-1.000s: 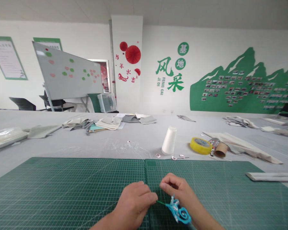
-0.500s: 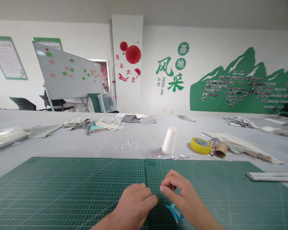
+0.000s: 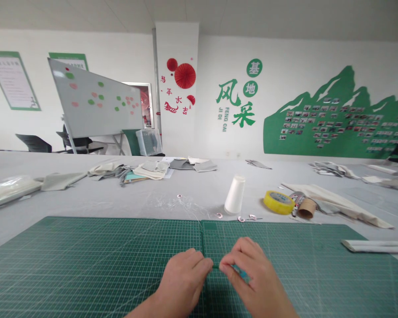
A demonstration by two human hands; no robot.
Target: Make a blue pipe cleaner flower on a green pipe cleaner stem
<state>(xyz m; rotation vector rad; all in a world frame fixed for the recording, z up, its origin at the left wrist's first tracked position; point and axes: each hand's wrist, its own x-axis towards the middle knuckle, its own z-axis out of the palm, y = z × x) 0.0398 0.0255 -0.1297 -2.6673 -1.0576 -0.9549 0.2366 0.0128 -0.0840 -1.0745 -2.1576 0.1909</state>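
Note:
A short stretch of thin green cord point(image 3: 216, 266) runs between my two hands, low over the cutting mats. My left hand point(image 3: 187, 280) is closed, thumb and fingers pressed together on one end of it. My right hand point(image 3: 254, 274) pinches the cord from the other side, its fingertips close to the left thumb. Behind the right fingers shows a small piece of a shiny blue thing point(image 3: 241, 271); most of it is hidden, so its kind is unclear. Under both hands lie two green gridded cutting mats point(image 3: 112, 256), edge to edge.
Past the mats stand a white thread cone point(image 3: 235, 194), a yellow tape roll point(image 3: 278, 202) and a brown cardboard core point(image 3: 307, 207). Small ring-like pieces point(image 3: 241, 219) and loose thread point(image 3: 182, 203) lie nearby. Fabric scraps point(image 3: 152, 170) sit farther back; a folded pale strip point(image 3: 374, 246) lies right.
My right hand has come down and its fingertips have closed on the green cord. The blue thing, which hung in plain sight below that hand, is now mostly behind its fingers.

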